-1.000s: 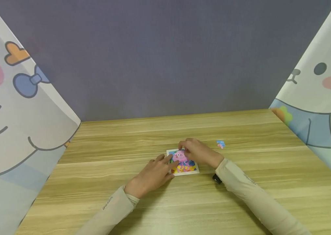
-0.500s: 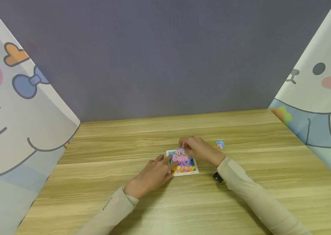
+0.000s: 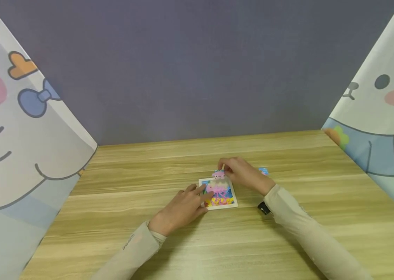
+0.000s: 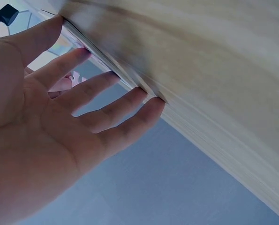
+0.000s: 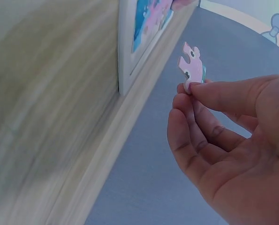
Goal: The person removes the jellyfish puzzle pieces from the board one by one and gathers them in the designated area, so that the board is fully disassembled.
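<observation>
A small framed jigsaw puzzle (image 3: 223,207) with a pink sea creature on blue and yellow lies on the table. My left hand (image 3: 183,207) has its fingers spread, the tips resting on the puzzle's left side and the table beside it. Between thumb and fingers, my right hand (image 3: 243,174) pinches a pink puzzle piece (image 3: 219,174) with printed eyes, held up at the frame's far edge. A beige gap shows in the puzzle's upper part. In the right wrist view the puzzle piece (image 5: 193,70) is clear of the white frame (image 5: 125,61).
Another blue and pink puzzle piece (image 3: 263,170) lies beyond my right hand, partly hidden by it. A small black object (image 3: 264,208) shows beneath the right wrist. The wooden table (image 3: 141,167) ends at a grey wall (image 3: 197,77), with printed cartoon panels on both sides.
My right hand has lifted the pink eyed piece out of the puzzle and moved it away past the far edge, uncovering the beige gap. The left hand has stayed in place.
</observation>
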Tool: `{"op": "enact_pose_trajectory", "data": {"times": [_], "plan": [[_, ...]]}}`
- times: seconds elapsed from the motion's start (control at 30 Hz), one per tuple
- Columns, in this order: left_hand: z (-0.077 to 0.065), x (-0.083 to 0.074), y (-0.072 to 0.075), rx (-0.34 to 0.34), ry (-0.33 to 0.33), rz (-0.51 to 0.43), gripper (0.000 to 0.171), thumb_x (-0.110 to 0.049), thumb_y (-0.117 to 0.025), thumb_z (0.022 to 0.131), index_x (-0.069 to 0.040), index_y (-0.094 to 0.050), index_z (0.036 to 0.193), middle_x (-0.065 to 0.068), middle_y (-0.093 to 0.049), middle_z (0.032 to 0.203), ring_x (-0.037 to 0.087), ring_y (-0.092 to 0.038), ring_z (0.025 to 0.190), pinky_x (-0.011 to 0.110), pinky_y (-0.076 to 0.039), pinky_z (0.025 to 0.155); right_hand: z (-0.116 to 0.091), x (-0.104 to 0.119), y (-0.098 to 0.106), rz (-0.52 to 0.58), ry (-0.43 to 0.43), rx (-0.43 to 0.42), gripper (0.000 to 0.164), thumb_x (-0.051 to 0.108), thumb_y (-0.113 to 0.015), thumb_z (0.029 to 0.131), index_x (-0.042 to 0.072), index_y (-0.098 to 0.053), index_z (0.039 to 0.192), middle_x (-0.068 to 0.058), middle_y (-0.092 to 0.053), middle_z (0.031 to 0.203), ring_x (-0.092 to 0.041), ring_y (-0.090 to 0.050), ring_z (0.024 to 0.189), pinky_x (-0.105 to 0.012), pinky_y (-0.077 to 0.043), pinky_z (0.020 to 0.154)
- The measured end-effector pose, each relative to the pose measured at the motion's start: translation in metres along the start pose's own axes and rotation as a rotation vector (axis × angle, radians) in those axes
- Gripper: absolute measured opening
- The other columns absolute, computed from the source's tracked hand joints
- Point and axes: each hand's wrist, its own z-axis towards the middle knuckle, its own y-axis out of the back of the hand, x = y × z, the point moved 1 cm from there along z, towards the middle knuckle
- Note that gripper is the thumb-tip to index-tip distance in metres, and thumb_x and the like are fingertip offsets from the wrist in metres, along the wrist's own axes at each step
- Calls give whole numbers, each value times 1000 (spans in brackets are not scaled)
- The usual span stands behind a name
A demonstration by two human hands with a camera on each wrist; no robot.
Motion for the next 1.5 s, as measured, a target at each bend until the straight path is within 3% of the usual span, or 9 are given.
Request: {"op": "enact_pose_trajectory", "data": {"times": [0.17, 0.4, 0.93, 1.5], "plan": [[1, 0, -2, 16, 11, -23, 49, -35, -66, 96, -20, -57, 142, 18, -50, 147, 42, -51, 129, 58, -54, 87, -5, -5, 5, 11, -13, -15, 16, -6, -59, 93, 5, -66, 103, -5, -68, 84, -10, -59, 70, -27, -52, 62], [1, -1, -3, 12, -8, 46, 49, -36, -65, 96, -25, -57, 143, 17, -51, 146, 40, -52, 128, 57, -55, 86, -14, -15, 13, -4, -29, -62, 14, -4, -61, 93, 7, -67, 101, -5, -68, 83, -10, -59, 71, -29, -51, 63], [0, -2, -1, -9, -23, 43, 48, -34, -64, 97, -22, -57, 143, 19, -51, 146, 42, -52, 128, 57, -55, 86, -32, -37, 44, -66, -69, -130, 17, -10, -61, 91, 3, -67, 101, -8, -68, 81, -14, -60, 71, -34, -52, 65], [1, -2, -2, -7, -5, 52, 47, -34, -65, 97, -24, -58, 142, 18, -51, 145, 42, -52, 129, 56, -55, 86, -39, -59, 48, -36, -156, -81, 16, -8, -60, 93, 1, -66, 104, -11, -68, 83, -13, -59, 67, -31, -50, 61]]}}
